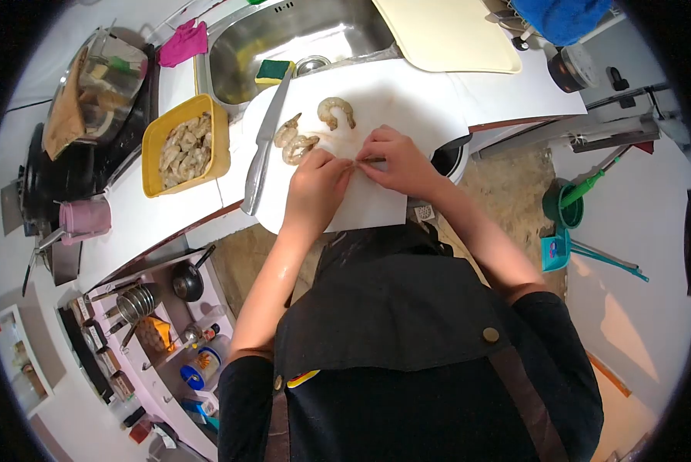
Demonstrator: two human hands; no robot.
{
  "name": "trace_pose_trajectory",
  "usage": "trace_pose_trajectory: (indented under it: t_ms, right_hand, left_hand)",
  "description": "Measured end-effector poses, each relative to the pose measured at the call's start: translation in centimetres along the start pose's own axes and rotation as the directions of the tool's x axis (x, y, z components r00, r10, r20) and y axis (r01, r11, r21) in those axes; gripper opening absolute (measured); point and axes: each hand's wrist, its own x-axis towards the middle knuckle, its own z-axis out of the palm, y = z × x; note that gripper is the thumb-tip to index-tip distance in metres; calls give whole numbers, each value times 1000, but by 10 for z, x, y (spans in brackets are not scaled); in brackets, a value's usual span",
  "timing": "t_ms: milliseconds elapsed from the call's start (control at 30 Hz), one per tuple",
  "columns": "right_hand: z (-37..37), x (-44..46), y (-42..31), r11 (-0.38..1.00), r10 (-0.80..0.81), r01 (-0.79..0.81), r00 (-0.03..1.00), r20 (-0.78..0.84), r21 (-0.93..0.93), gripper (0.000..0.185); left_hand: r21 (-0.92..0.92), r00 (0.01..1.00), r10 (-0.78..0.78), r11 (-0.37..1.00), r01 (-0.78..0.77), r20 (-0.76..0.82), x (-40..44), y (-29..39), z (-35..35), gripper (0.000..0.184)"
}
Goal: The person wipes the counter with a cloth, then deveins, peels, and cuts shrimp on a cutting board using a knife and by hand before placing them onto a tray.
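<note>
My left hand (315,187) and my right hand (395,161) meet over the white cutting board (368,208), fingertips pinched together on a small greyish shrimp (371,160). Most of it is hidden by the fingers. Just beyond my left hand, two shrimps (299,149) lie close together on the board. A curled shrimp (335,113) rests farther back. Along the board's left side lies a large knife (267,142), its handle toward me and its blade tip near the sink. Left of the board stands a yellow tub (151,158) holding many raw shrimps (186,152).
Behind the board is a steel sink (234,58) with a green and yellow sponge (274,71) at its near edge. A cream tray (453,35) lies at the back right. A pink cup (86,219) and a black stove (56,173) are on the left.
</note>
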Motion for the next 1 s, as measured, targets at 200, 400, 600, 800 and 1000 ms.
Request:
trace_pose_trajectory:
  t_ms: [200, 400, 600, 800, 1000]
  right_hand:
    - [7, 1, -1, 1000, 10, -10, 1000, -29, 6, 9]
    - [11, 5, -2, 1000, 7, -7, 999, -37, 0, 11]
    - [15, 4, -3, 999, 30, -31, 999, -35, -22, 12]
    - [14, 6, -5, 996, -1, 0, 1000, -6, -93, 10]
    - [4, 10, 0, 993, -12, 18, 998, 60, -115, 11]
  left_hand:
    - [43, 999, -41, 998, 41, 5, 5, 3, 7, 10]
    - [83, 998, -53, 995, 51, 26, 7, 3, 9, 10]
    - [70, 997, -72, 995, 69, 38, 8, 5, 12, 8]
    - [121, 994, -93, 989, 86, 55, 9, 6, 18, 9]
    - [48, 983, -147, 989, 142, 106, 18, 2, -4, 12]
